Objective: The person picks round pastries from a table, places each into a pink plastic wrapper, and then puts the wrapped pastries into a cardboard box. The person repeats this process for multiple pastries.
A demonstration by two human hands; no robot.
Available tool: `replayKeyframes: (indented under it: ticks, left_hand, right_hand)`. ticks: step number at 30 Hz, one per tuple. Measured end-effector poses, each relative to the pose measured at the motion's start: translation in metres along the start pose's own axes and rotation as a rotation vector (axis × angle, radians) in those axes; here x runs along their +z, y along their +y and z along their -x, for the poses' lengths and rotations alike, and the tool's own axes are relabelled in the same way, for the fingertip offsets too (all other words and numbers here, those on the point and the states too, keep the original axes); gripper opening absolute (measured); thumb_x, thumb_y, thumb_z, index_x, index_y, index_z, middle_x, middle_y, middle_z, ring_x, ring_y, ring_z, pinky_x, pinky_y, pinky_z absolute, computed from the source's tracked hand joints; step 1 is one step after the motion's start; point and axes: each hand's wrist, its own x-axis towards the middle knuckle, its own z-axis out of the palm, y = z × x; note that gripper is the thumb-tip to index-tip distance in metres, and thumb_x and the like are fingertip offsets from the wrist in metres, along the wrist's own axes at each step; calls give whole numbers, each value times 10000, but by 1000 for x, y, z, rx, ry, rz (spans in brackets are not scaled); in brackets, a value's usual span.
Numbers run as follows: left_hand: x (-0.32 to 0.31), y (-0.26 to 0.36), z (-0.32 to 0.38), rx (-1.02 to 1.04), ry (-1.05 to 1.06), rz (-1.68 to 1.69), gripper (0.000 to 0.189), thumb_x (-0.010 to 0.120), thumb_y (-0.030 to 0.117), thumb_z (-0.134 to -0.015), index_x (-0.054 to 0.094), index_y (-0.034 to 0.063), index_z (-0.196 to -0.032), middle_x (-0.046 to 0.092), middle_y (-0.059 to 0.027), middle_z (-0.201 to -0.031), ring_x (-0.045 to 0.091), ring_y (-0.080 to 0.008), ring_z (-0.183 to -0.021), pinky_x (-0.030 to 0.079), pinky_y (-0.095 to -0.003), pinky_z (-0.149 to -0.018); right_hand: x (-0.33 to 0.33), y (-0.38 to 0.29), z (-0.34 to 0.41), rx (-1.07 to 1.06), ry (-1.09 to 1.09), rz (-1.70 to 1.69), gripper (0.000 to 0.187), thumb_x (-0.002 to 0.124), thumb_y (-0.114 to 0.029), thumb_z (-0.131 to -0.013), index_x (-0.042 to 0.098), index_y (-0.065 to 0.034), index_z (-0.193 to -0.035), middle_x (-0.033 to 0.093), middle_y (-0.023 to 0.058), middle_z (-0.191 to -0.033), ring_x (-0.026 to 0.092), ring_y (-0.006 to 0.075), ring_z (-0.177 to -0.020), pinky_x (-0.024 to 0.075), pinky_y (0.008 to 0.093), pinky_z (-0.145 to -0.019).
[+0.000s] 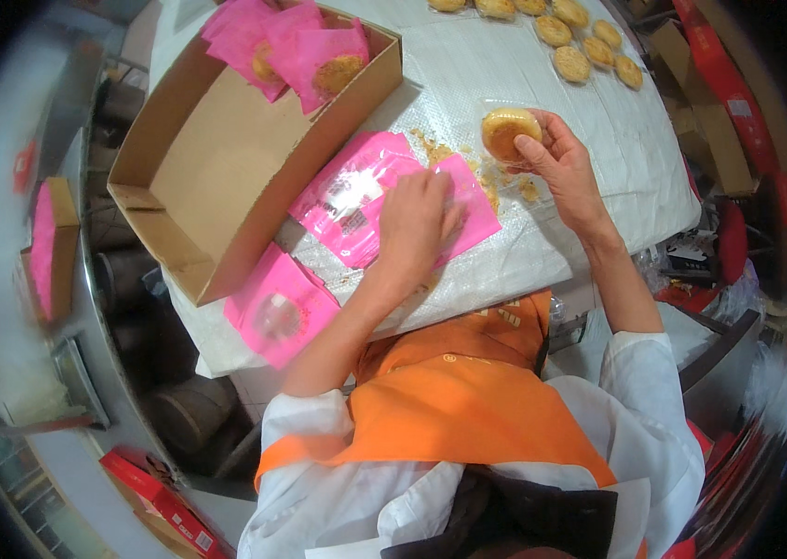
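Note:
My right hand (564,164) holds a round golden-brown pastry (509,133) in a clear wrapper, thumb on its front, above the white woven sheet covering the table. My left hand (418,223) is bent over a pink plastic bag (474,209) that lies askew at the right of a stack of pink bags (358,189). Its fingers are curled and slightly blurred; whether they pinch the bag is hidden. Another pile of pink bags (282,307), each with a clear round window, lies at the table's near left edge. Pastry crumbs (435,150) are scattered between the stack and the right hand.
An open cardboard box (212,140) stands at the left, with several pink-bagged pastries (337,70) at its far end. More wrapped pastries (571,64) lie at the far right of the table. A metal-edged counter (96,335) runs along the left; cartons (708,105) stand at right.

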Motion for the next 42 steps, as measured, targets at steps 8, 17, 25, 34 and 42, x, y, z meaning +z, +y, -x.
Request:
replayKeyframes:
  ticks: [8, 17, 25, 34, 42]
  left_hand:
    - [26, -6, 18, 157, 113, -282, 224, 675, 100, -726, 624, 67, -942, 579, -73, -890, 563, -251, -829, 413, -378, -688]
    - [27, -3, 18, 155, 154, -229, 172, 585, 102, -761, 592, 34, -919, 549, -92, -879, 541, -246, -839, 399, -372, -707]
    - [32, -7, 14, 167, 132, -258, 95, 586, 72, -716, 567, 54, -808, 508, -90, -784, 518, -251, -772, 400, -382, -675]
    - [-1, -10, 12, 270, 172, -223, 163, 628, 51, -685, 568, 67, -836, 551, -92, -815, 549, -276, -758, 438, -397, -670]
    - [-30, -13, 13, 158, 141, -181, 158, 664, 87, -752, 594, 84, -893, 583, -86, -868, 561, -276, -797, 430, -397, -671]
  right_hand:
    - [-11, 13, 11, 28, 96, -83, 391, 614, -204, -927, 504, 24, -1224, 627, 86, -1097, 608, 123, -980, 509, 267, -820]
    - [-18, 30, 15, 47, 108, -84, 386, 616, -187, -929, 508, 26, -1233, 629, 84, -1110, 599, 114, -997, 475, 254, -868]
    - [-17, 35, 18, 29, 101, -136, 386, 614, -168, -928, 502, 35, -1237, 630, 92, -1121, 603, 125, -1003, 480, 257, -869]
    - [-16, 33, 18, 63, 141, -164, 371, 579, -170, -949, 482, 11, -1258, 617, 79, -1148, 615, 142, -1028, 500, 286, -899]
    - [-3, 35, 13, 79, 177, -281, 380, 605, -155, -927, 490, 19, -1244, 632, 89, -1112, 614, 133, -1003, 491, 262, -866]
